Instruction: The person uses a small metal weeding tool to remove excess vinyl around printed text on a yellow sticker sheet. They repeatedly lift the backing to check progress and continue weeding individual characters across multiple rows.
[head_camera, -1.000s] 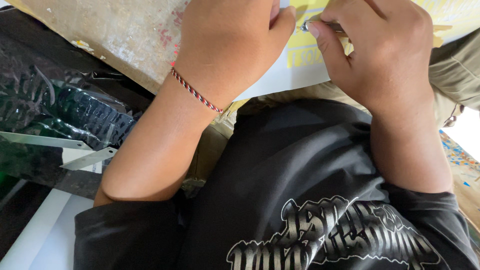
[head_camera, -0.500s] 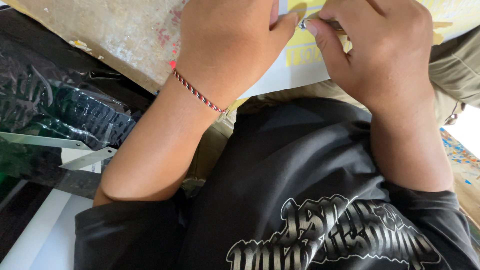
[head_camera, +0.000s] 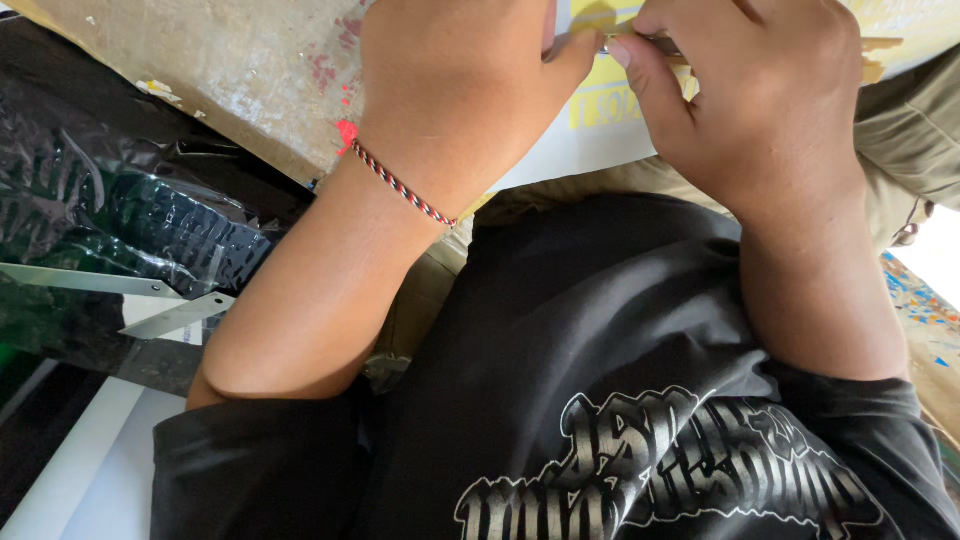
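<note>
Two hands at a white sheet with yellow print (head_camera: 600, 110) on a worn board

The sheet lies at the board's (head_camera: 230, 70) near edge, under both hands. The right hand (head_camera: 760, 100) pinches a thin metal tool (head_camera: 640, 42) just above it — fingers curled shut. The left hand (head_camera: 460, 80) lies knuckles-up on the sheet, thumb beside the tool; its grip cannot be told. Left of the board — crinkled black plastic (head_camera: 120, 230).

One head-worn view, steeply downward and very close over both forearms, chest and near board edge (head_camera: 250, 90).
</note>
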